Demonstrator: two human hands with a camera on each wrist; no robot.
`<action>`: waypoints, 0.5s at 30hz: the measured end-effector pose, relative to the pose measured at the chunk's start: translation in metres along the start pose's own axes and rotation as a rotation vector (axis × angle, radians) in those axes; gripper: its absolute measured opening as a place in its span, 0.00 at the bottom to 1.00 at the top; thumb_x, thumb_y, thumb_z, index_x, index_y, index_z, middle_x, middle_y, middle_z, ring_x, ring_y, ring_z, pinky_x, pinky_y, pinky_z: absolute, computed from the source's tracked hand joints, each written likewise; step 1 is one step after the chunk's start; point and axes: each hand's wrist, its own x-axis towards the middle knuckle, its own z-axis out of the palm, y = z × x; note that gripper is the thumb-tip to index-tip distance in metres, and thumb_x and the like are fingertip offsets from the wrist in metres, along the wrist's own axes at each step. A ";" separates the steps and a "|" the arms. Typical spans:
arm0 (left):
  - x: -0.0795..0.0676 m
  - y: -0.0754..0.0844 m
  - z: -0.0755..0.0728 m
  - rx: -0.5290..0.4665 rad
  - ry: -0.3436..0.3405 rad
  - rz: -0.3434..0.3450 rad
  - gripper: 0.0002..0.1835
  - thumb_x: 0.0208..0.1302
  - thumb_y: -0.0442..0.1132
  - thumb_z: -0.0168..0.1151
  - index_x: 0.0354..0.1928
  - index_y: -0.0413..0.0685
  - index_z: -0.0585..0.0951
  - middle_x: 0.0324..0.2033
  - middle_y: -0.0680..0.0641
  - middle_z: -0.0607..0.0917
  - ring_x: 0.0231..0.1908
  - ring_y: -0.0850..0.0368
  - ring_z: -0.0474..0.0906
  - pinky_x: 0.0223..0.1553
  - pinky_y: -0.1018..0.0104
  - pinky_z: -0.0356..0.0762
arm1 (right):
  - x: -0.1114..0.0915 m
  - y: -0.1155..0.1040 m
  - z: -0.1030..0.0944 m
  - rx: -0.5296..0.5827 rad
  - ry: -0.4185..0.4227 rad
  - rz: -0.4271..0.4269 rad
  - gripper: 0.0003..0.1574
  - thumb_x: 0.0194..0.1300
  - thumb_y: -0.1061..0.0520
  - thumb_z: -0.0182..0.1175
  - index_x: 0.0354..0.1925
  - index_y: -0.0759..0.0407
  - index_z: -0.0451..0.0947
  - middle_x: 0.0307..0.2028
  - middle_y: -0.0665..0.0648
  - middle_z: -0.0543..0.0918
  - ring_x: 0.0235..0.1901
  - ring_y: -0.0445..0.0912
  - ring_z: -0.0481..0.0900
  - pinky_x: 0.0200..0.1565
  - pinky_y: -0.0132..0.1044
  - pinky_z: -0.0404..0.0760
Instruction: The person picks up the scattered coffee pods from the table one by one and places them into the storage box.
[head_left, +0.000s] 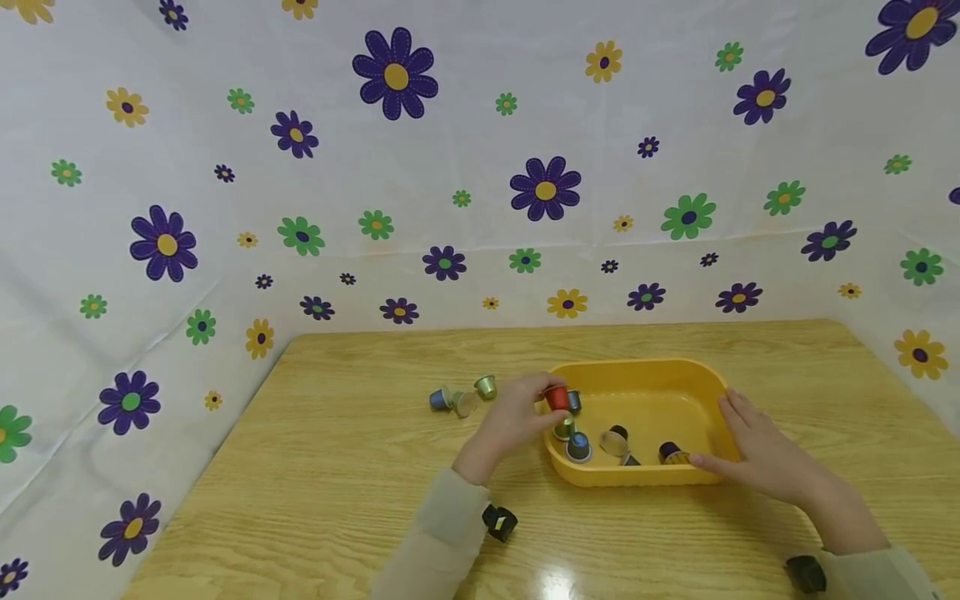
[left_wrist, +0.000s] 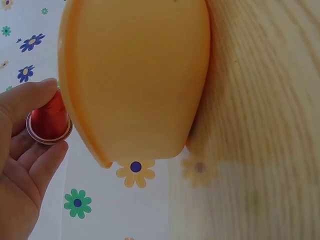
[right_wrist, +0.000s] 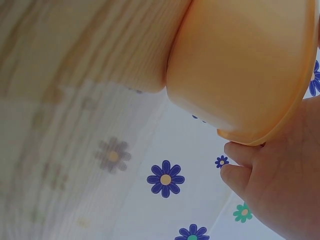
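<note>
My left hand (head_left: 517, 417) pinches a red coffee capsule (head_left: 557, 397) between thumb and fingers, above the left end of the yellow tub (head_left: 630, 477). In the left wrist view the red capsule (left_wrist: 50, 120) shows beside the tub's rim (left_wrist: 75, 100), rimmed end toward the camera. My right hand (head_left: 772, 454) rests on the tub's right rim, fingers extended along it and thumb over the front corner. Inside the tub lie several capsules, among them a blue one (head_left: 578, 446), a green one (head_left: 565, 428) and a black-and-gold one (head_left: 672, 453).
Left of the tub, a blue capsule (head_left: 439, 399), a pale green one lying on its side (head_left: 464, 404) and another green one (head_left: 486, 387) lie on the wooden table (head_left: 337, 467). Black wrist straps (head_left: 500, 522) show at the sleeves. A flowered cloth (head_left: 465, 150) hangs behind.
</note>
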 end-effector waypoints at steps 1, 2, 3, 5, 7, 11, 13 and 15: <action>0.000 0.001 0.000 0.008 -0.003 -0.005 0.18 0.54 0.36 0.63 0.47 0.40 0.76 0.43 0.46 0.79 0.42 0.56 0.74 0.44 0.69 0.73 | 0.000 0.000 0.000 -0.001 0.001 -0.001 0.60 0.55 0.38 0.57 0.61 0.81 0.41 0.62 0.78 0.40 0.60 0.69 0.40 0.57 0.62 0.42; 0.000 0.001 0.001 0.018 -0.007 -0.006 0.18 0.54 0.37 0.63 0.47 0.40 0.76 0.43 0.46 0.79 0.42 0.57 0.74 0.44 0.69 0.73 | 0.000 0.000 0.000 0.000 0.002 -0.002 0.60 0.55 0.38 0.57 0.61 0.81 0.42 0.62 0.78 0.40 0.60 0.69 0.40 0.57 0.62 0.42; 0.001 0.001 0.002 0.029 -0.008 -0.004 0.18 0.54 0.37 0.63 0.47 0.40 0.76 0.43 0.46 0.79 0.42 0.57 0.75 0.43 0.69 0.73 | 0.000 0.000 0.000 -0.002 0.003 -0.005 0.60 0.55 0.39 0.57 0.61 0.82 0.42 0.62 0.78 0.40 0.60 0.69 0.40 0.57 0.62 0.42; 0.002 0.002 0.003 0.048 -0.005 0.015 0.17 0.54 0.37 0.63 0.47 0.40 0.76 0.42 0.46 0.79 0.41 0.58 0.75 0.42 0.71 0.73 | 0.000 0.000 0.000 -0.006 0.005 -0.003 0.60 0.55 0.39 0.57 0.61 0.82 0.42 0.62 0.78 0.41 0.60 0.69 0.40 0.57 0.62 0.42; 0.003 0.003 0.005 0.064 0.001 0.038 0.17 0.54 0.37 0.63 0.46 0.40 0.76 0.41 0.46 0.80 0.40 0.58 0.75 0.41 0.72 0.73 | 0.000 0.000 0.001 -0.010 0.005 0.000 0.60 0.54 0.38 0.57 0.61 0.82 0.42 0.62 0.78 0.41 0.60 0.69 0.40 0.57 0.62 0.42; 0.006 0.004 0.008 0.070 0.005 0.055 0.16 0.54 0.37 0.63 0.45 0.39 0.77 0.40 0.46 0.80 0.39 0.58 0.75 0.41 0.73 0.73 | 0.001 0.000 0.000 -0.011 0.003 0.002 0.60 0.54 0.39 0.57 0.61 0.82 0.42 0.62 0.78 0.41 0.60 0.70 0.41 0.56 0.63 0.44; 0.007 0.004 0.009 0.068 -0.001 0.051 0.16 0.54 0.37 0.63 0.45 0.40 0.77 0.40 0.47 0.80 0.39 0.59 0.75 0.41 0.73 0.72 | 0.001 -0.001 0.000 -0.010 0.002 0.002 0.60 0.54 0.39 0.57 0.61 0.82 0.42 0.62 0.78 0.41 0.60 0.70 0.41 0.56 0.63 0.44; 0.008 0.005 0.011 0.062 -0.005 0.051 0.17 0.54 0.38 0.63 0.46 0.40 0.76 0.40 0.47 0.80 0.39 0.59 0.75 0.41 0.72 0.73 | 0.001 -0.001 0.000 -0.008 -0.002 0.003 0.60 0.55 0.38 0.57 0.61 0.82 0.41 0.62 0.78 0.41 0.60 0.70 0.40 0.56 0.64 0.44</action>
